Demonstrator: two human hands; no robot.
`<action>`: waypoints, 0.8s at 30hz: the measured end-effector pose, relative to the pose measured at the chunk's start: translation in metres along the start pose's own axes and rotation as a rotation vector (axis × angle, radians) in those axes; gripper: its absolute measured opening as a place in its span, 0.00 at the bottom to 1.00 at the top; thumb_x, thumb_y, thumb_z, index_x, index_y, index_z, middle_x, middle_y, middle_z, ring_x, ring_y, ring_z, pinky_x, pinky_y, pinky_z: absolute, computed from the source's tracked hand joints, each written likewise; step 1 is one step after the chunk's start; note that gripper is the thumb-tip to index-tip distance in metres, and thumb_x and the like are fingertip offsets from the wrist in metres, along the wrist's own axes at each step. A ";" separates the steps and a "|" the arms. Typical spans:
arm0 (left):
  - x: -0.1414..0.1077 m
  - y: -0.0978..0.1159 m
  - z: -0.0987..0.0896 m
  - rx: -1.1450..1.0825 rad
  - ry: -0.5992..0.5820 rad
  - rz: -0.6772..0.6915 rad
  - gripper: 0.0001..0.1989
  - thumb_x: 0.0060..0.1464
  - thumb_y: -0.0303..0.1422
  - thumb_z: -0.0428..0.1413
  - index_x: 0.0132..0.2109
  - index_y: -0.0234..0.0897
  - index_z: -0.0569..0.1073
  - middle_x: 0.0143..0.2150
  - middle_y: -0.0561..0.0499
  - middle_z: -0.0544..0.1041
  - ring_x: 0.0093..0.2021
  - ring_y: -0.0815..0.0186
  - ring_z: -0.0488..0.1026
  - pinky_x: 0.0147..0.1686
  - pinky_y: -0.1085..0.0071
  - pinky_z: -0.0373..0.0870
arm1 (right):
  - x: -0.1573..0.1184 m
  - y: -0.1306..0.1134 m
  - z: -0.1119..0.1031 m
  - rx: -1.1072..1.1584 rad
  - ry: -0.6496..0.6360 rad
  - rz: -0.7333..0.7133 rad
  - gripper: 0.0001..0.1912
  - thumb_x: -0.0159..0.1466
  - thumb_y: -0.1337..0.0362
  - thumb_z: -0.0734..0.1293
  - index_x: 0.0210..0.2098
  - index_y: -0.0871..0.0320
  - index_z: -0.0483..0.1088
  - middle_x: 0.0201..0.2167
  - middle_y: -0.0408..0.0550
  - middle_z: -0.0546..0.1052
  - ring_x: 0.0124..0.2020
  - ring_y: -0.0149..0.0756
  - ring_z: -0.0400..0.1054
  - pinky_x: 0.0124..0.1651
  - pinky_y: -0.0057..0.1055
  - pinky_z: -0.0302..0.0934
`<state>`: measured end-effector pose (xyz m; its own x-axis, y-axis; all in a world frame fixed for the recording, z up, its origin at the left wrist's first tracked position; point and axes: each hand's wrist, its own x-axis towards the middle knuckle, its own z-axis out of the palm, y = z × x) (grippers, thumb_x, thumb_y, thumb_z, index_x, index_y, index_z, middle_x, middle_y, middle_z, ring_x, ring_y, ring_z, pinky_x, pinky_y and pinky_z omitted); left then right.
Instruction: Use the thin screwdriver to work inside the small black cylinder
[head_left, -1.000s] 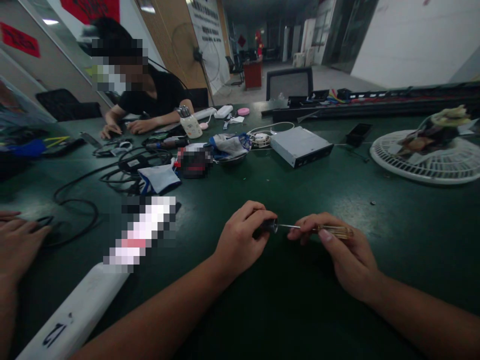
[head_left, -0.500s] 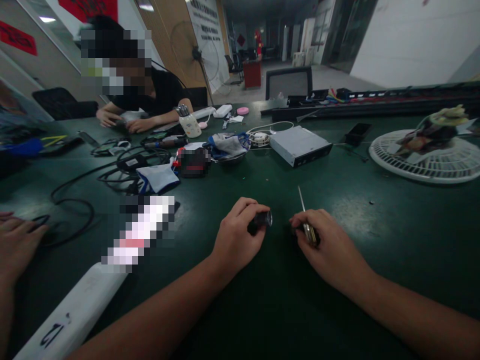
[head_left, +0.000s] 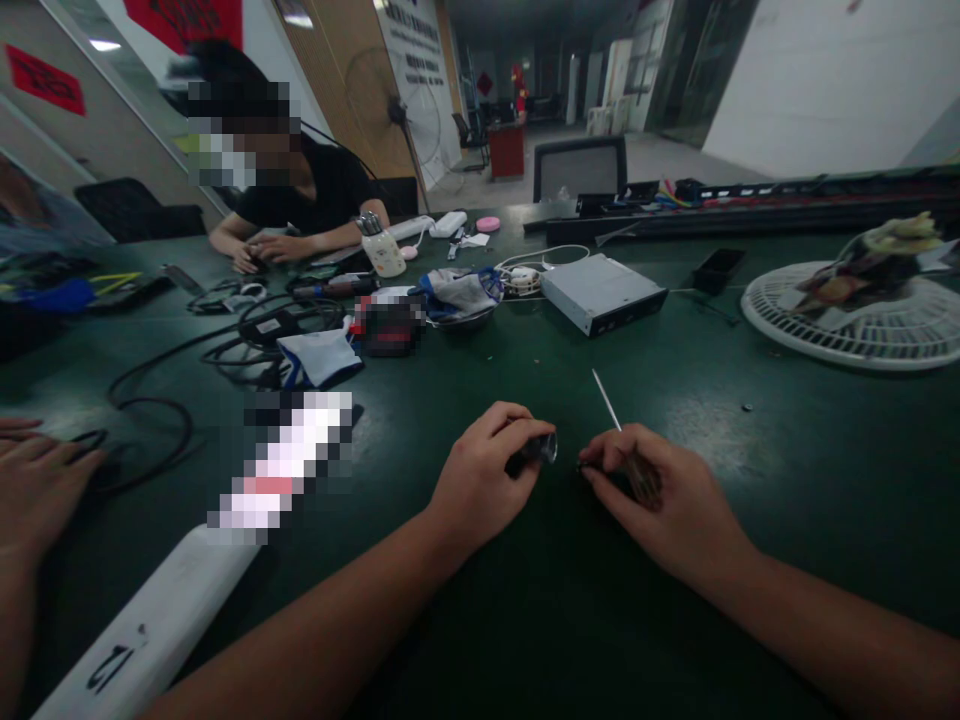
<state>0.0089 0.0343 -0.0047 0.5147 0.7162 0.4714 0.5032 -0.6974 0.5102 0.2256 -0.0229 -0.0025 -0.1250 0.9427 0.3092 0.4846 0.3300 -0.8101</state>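
My left hand (head_left: 484, 462) is closed around a small dark cylinder (head_left: 546, 447) with a shiny, glassy-looking end facing right; the fingers hide most of it. Across a narrow gap, my right hand (head_left: 660, 490) holds a screwdriver (head_left: 643, 480), its brownish, see-through handle tucked in the palm and its thin metal shaft angled up to the left. Between the right thumb and index fingertips is a tiny dark piece (head_left: 582, 467), too small to make out. Both hands are low over the dark green table (head_left: 517, 600).
Left of my arm lies a long white device (head_left: 142, 610) with a blurred-out lit end. A person's hand (head_left: 45, 490) rests at the left edge. Gloves (head_left: 319, 357), cables and a grey disc drive (head_left: 604, 290) lie ahead; a white fan grille (head_left: 847, 340) is at right. Another person sits across.
The cylinder in my left hand has tilted and shifted slightly right. My right hand has turned the screwdriver, its shaft leaning further left, and the tiny dark piece now shows at the fingertips.
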 end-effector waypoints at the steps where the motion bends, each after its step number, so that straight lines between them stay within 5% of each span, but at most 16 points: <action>1: 0.000 0.000 0.000 -0.007 -0.022 0.022 0.17 0.56 0.21 0.59 0.51 0.40 0.76 0.49 0.47 0.75 0.48 0.61 0.74 0.47 0.62 0.73 | -0.001 0.000 0.000 0.028 0.019 -0.019 0.09 0.65 0.69 0.68 0.35 0.52 0.63 0.40 0.44 0.78 0.42 0.38 0.76 0.44 0.36 0.69; 10: -0.001 0.002 -0.001 0.002 -0.166 0.297 0.15 0.63 0.29 0.59 0.56 0.38 0.73 0.52 0.46 0.79 0.50 0.60 0.77 0.48 0.61 0.73 | -0.004 -0.001 -0.001 0.023 0.018 -0.094 0.09 0.65 0.70 0.69 0.34 0.52 0.64 0.36 0.43 0.78 0.38 0.36 0.75 0.42 0.35 0.69; 18: 0.000 0.002 -0.002 -0.009 -0.168 0.310 0.16 0.63 0.31 0.60 0.57 0.37 0.72 0.52 0.46 0.80 0.50 0.60 0.78 0.48 0.61 0.72 | -0.002 -0.001 -0.003 0.027 0.040 0.052 0.10 0.64 0.67 0.70 0.32 0.53 0.63 0.35 0.44 0.80 0.36 0.37 0.77 0.39 0.35 0.69; 24: 0.000 0.004 -0.002 -0.034 -0.114 0.269 0.18 0.61 0.33 0.63 0.56 0.37 0.72 0.50 0.46 0.81 0.49 0.59 0.78 0.47 0.60 0.72 | -0.003 -0.002 -0.003 0.071 0.065 -0.032 0.13 0.64 0.68 0.70 0.30 0.53 0.61 0.37 0.43 0.82 0.37 0.35 0.78 0.40 0.32 0.69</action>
<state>0.0092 0.0319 -0.0010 0.7020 0.4966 0.5104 0.3152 -0.8594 0.4027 0.2277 -0.0266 0.0003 -0.0818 0.9273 0.3653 0.4188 0.3646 -0.8317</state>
